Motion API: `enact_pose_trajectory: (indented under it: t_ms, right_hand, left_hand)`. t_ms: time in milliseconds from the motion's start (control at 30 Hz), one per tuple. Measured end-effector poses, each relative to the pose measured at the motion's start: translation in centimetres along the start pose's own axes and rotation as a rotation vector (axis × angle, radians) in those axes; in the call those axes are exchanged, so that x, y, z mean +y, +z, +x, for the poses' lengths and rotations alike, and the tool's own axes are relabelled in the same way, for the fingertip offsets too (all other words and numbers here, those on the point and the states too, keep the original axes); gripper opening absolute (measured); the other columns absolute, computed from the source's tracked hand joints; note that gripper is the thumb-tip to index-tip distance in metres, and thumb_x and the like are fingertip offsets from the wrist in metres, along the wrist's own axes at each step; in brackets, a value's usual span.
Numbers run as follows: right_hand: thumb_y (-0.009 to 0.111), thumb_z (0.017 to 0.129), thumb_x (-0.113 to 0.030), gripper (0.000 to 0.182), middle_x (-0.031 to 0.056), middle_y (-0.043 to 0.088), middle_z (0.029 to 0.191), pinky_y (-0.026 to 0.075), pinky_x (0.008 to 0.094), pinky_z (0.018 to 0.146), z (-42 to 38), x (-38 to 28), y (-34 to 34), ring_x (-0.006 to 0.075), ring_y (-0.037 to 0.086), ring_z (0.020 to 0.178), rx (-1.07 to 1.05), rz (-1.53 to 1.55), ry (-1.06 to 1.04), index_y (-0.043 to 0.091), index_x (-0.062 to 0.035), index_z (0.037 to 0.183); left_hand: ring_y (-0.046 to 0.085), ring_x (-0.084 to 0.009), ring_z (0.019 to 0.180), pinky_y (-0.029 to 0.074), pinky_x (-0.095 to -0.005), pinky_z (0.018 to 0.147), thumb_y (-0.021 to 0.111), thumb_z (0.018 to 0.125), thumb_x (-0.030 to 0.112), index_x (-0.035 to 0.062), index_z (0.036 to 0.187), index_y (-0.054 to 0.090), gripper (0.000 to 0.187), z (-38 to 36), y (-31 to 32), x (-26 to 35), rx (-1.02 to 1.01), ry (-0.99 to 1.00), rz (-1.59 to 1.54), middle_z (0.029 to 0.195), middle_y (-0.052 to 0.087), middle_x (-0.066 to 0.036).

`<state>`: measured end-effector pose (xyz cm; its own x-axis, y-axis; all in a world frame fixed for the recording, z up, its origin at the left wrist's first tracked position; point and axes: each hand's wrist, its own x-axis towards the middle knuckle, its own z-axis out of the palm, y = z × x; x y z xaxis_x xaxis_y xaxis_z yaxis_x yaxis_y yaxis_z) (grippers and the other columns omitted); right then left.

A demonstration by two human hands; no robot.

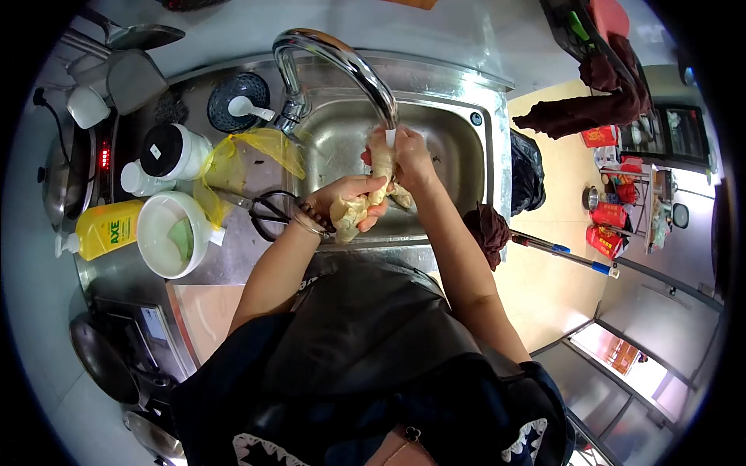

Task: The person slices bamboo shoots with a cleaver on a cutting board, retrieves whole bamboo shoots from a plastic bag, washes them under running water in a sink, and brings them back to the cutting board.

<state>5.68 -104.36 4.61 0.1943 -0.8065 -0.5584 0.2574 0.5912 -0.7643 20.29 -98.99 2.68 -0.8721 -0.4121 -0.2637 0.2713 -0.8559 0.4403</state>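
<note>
A knobbly, pale yellow ginger root (pixel 350 211) is held over the sink (pixel 326 147), below the mouth of the chrome faucet (pixel 342 48). My left hand (pixel 369 186) has its fingers closed round the lower part. At the upper end, right under the spout, my right hand (pixel 414 159) is wrapped against the same root, its fingertips partly hidden. Another pale piece (pixel 402 197) shows low in the basin behind my wrists. Small dark bits lie on the sink's floor.
Left of the sink are scissors (pixel 272 215), a yellow mesh bag (pixel 268 149), a white bowl (pixel 172 237) with a green sponge, a yellow detergent bottle (pixel 109 233) and a dark bowl (pixel 233 101) with a white spoon. A dark cloth (pixel 489 235) hangs at the right edge.
</note>
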Motion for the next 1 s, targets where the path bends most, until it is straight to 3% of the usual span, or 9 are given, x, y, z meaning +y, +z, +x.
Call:
enact_pose_trajectory:
  t_ms: [167, 333, 500, 567, 667, 733, 867, 933, 1000]
  right_hand:
    - [0.050, 0.089, -0.020, 0.028, 0.0161, 0.058, 0.086, 0.054, 0.0351, 0.061, -0.1, -0.5, -0.4, 0.0286, 0.061, 0.074, -0.115, 0.349, 0.117, 0.047, 0.0005, 0.107]
    - [0.064, 0.079, -0.024, 0.044, 0.0088, 0.059, 0.082, 0.049, 0.0269, 0.057, -0.8, 0.5, 0.4, 0.0147, 0.061, 0.076, 0.046, -0.432, -0.258, 0.045, 0.0027, 0.107]
    - [0.065, 0.076, -0.031, 0.047, 0.0140, 0.061, 0.079, 0.050, 0.0312, 0.059, 1.5, 0.6, -0.7, 0.0208, 0.062, 0.069, 0.074, -0.687, -0.252, 0.049, -0.0002, 0.107]
    - [0.060, 0.077, -0.036, 0.040, 0.0185, 0.062, 0.082, 0.050, 0.0388, 0.065, 2.9, 1.4, -2.0, 0.0326, 0.062, 0.072, 0.158, -1.141, -0.580, 0.054, -0.0056, 0.103]
    - [0.057, 0.076, -0.035, 0.038, 0.0191, 0.061, 0.087, 0.048, 0.0440, 0.070, 2.2, 0.3, -1.7, 0.0392, 0.058, 0.077, 0.032, -1.401, -0.638, 0.055, -0.0095, 0.103]
    - [0.057, 0.075, -0.027, 0.038, 0.0184, 0.061, 0.092, 0.048, 0.0444, 0.069, 2.4, -0.1, -1.5, 0.0357, 0.059, 0.081, -0.010, -1.406, -0.351, 0.051, -0.0097, 0.108]
    - [0.054, 0.074, -0.009, 0.040, 0.0191, 0.057, 0.095, 0.046, 0.0477, 0.066, 3.5, 1.4, -3.3, 0.0387, 0.057, 0.077, 0.098, -1.483, -0.610, 0.046, -0.0073, 0.114]
    - [0.052, 0.072, -0.002, 0.041, 0.0200, 0.055, 0.095, 0.046, 0.0481, 0.067, 6.3, 6.7, -6.7, 0.0391, 0.056, 0.077, 0.293, -1.341, -0.601, 0.045, -0.0040, 0.113]
    - [0.051, 0.071, 0.001, 0.030, 0.0188, 0.058, 0.085, 0.046, 0.0438, 0.072, 8.0, 13.8, -10.0, 0.0356, 0.056, 0.083, 0.050, -1.312, -0.700, 0.052, -0.0027, 0.100]
  left_hand:
    - [0.045, -0.0138, 0.041, 0.036, -0.0231, 0.039, 0.037, 0.092, 0.045, 0.0104, 0.105, 0.043, 0.037, 0.6, -1.5, -0.9, -0.071, 0.048, -0.192, 0.064, 0.044, -0.004]
    - [0.043, -0.0127, 0.038, 0.034, -0.0227, 0.038, 0.034, 0.091, 0.051, 0.0123, 0.107, 0.043, 0.043, 1.1, -2.2, -0.7, -0.151, 0.090, -0.301, 0.061, 0.042, -0.003]
    - [0.044, -0.0130, 0.038, 0.034, -0.0234, 0.036, 0.030, 0.091, 0.052, 0.0086, 0.108, 0.042, 0.048, 1.8, -2.6, -1.1, -0.310, 0.135, -0.448, 0.059, 0.040, -0.004]
    - [0.049, -0.0155, 0.041, 0.039, -0.0248, 0.038, 0.032, 0.089, 0.055, 0.0053, 0.107, 0.045, 0.055, 1.4, -1.5, -0.5, -0.125, 0.114, -0.368, 0.066, 0.051, -0.009]
    - [0.054, -0.0178, 0.045, 0.044, -0.0253, 0.040, 0.035, 0.086, 0.057, 0.0037, 0.103, 0.050, 0.058, 1.4, -0.5, 1.3, 0.088, 0.074, 0.053, 0.079, 0.060, -0.016]
    - [0.057, -0.0184, 0.049, 0.045, -0.0252, 0.042, 0.041, 0.085, 0.058, 0.0021, 0.096, 0.056, 0.059, 1.5, -1.8, 1.5, 0.197, 0.025, 0.095, 0.089, 0.062, -0.021]
    - [0.057, -0.0179, 0.052, 0.046, -0.0258, 0.043, 0.047, 0.087, 0.048, 0.0020, 0.090, 0.058, 0.048, 0.7, -2.0, 2.8, 0.317, 0.148, 0.215, 0.077, 0.061, -0.015]
    - [0.058, -0.0189, 0.056, 0.047, -0.0263, 0.048, 0.049, 0.087, 0.045, 0.0023, 0.091, 0.058, 0.044, 1.4, -4.8, 2.5, 0.346, 0.453, -0.012, 0.071, 0.060, -0.013]
    - [0.060, -0.0199, 0.067, 0.049, -0.0289, 0.057, 0.052, 0.085, 0.044, 0.0027, 0.092, 0.058, 0.042, 1.1, -6.0, 2.2, 0.298, 0.453, -0.172, 0.076, 0.061, -0.011]
